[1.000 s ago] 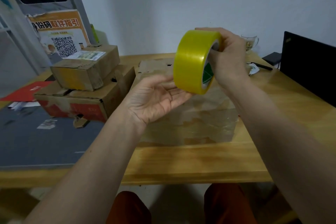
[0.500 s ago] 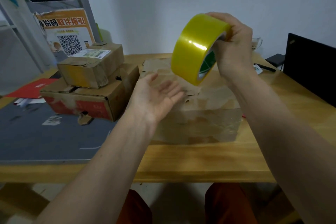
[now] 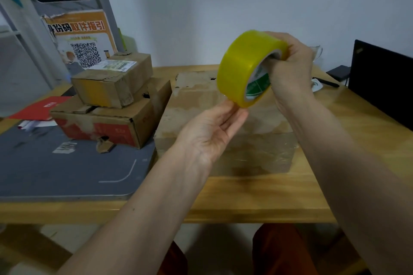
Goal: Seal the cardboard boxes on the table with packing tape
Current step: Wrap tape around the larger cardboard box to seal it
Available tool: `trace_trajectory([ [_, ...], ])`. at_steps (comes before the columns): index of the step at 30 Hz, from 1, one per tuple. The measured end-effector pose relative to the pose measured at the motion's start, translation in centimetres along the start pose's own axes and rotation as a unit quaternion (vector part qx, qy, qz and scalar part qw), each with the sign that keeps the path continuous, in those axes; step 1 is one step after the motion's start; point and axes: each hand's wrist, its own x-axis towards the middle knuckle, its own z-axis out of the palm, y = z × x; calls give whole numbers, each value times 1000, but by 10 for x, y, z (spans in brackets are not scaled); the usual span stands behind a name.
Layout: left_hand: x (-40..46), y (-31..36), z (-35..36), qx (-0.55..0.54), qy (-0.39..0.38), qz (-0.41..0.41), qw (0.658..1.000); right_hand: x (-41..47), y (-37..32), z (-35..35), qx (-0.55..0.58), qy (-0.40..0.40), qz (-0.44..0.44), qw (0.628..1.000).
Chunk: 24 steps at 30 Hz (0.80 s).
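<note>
Two raised hands, right hand [image 3: 290, 67] fingers gripping tape roll [image 3: 248, 67], left hand [image 3: 212, 127] palm-up, fingertips [image 3: 230, 105] touching it

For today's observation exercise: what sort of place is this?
Probably a parcel pickup point or small office: a QR-code poster, worn, labelled cardboard boxes stacked on a wooden table, and a black laptop.

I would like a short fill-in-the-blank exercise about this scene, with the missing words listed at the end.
1. The right hand holds a roll of ____ tape.
2. The left hand touches the roll with its ____.
3. The smallest box sits on the ____ box.

Missing words: yellow; fingertips; red-printed
</note>
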Motion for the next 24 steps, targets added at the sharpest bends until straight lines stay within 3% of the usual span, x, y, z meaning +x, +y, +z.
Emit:
trace_trajectory([
  [4, 5, 8, -1, 37, 35, 36, 998, -5, -6, 1, -38, -24, -21, 999],
  [10, 8, 19, -5, 29, -2, 43, 999, -7, -4, 0, -86, -23, -65, 994],
  [17, 18, 21, -7, 49, 9, 74, 996, -5, 5, -3, -104, -30, -100, 989],
  [24, 23, 57, -37, 138, 32, 92, 986, 11, 32, -46, -283, 2, -7, 959],
])
